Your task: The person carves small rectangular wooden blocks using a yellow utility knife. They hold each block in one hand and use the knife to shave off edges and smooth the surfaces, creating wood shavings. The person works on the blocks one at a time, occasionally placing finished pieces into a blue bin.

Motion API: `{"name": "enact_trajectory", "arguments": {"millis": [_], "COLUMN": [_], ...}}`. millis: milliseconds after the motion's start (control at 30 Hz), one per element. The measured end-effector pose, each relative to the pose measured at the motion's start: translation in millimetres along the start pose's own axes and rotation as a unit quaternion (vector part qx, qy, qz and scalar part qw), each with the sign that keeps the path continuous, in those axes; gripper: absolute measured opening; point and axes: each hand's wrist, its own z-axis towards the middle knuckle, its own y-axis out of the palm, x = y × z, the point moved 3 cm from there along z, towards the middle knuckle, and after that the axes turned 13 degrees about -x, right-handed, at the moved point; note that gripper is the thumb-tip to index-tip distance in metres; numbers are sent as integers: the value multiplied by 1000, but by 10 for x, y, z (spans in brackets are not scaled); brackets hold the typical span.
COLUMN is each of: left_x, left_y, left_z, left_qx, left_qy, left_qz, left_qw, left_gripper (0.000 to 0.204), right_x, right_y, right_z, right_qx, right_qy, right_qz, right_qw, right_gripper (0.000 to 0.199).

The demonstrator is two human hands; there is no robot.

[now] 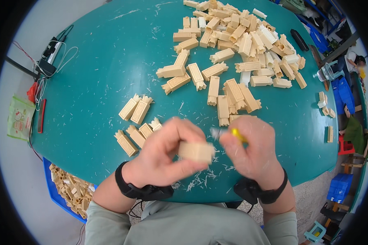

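Observation:
My left hand (pixel 171 153) is closed around a beige rectangular block (pixel 196 152), its end facing right and blurred by motion. To its right, my right hand (pixel 251 149) grips a small yellow-handled knife (pixel 238 134); the greyish tip points left toward the block, apart from it and smeared. Left of my left hand lie several finished-looking beige blocks with notched ends (pixel 126 143), and a pair (pixel 141 109) sits just beyond them. Pale thin shavings (pixel 200 179) are scattered on the green table (pixel 98 81) beneath my hands.
A big heap of beige and white blocks (pixel 245 36) covers the far right. A blue bin of small beige pieces (pixel 71 192) stands below the table's left edge. A power strip (pixel 51 53) with cables lies at left; a black object (pixel 299 40) and clear cup (pixel 324 72) are at right.

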Motion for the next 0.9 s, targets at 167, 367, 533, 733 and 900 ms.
{"name": "enact_trajectory", "arguments": {"millis": [167,367,533,733,900], "left_x": [37,19,-13,30,52], "left_y": [33,-49,-68,-75,-47], "left_z": [2,42,-4,1,18], "left_qx": [-37,53,121,163,165], "left_qy": [-9,-29,7,45,52], "left_qz": [-17,65,111,318,378], "left_qw": [999,996,986,933,909], "left_gripper": [36,35,33,31,34], "right_x": [23,-47,-64,-87,-95], "right_y": [-38,-46,10,53,78], "right_z": [21,-13,-28,-35,-36], "right_qx": [-24,-48,-52,-60,-58], "right_qy": [112,120,130,128,117], "right_qz": [84,155,143,126,108], "right_qw": [990,979,980,982,986], "right_gripper": [30,31,32,33,32]}}
